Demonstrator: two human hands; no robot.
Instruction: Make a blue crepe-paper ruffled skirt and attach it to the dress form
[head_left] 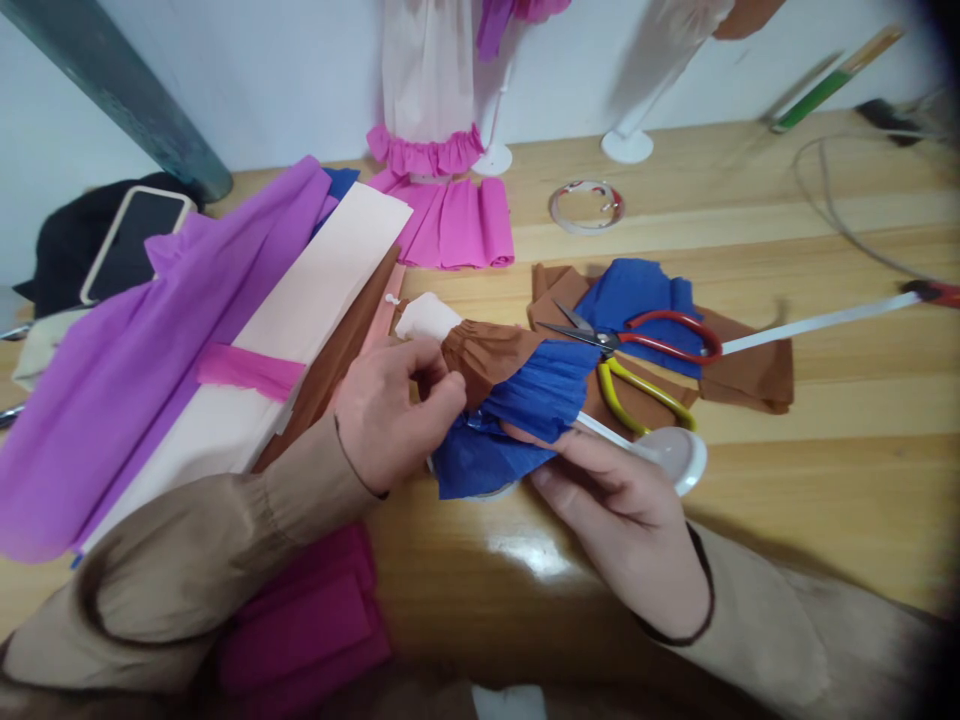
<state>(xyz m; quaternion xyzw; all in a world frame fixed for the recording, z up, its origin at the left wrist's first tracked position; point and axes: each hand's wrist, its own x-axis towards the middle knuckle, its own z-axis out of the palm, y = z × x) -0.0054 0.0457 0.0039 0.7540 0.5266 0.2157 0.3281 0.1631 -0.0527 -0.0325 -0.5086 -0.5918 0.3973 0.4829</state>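
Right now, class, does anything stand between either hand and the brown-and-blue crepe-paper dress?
Nothing visible does. The right hand holds the blue part of the crepe-paper dress; the left hand is right at its brown part. The scissors lie beyond, blocking neither hand.

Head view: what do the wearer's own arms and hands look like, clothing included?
Both arms wear long, tan-brown sleeves: the left sleeve is loose and creased, and the right sleeve is blurred toward the picture's edge. A thin dark edging lines each cuff. The left hand and right hand are ungloved; no watch or cable shows on either.
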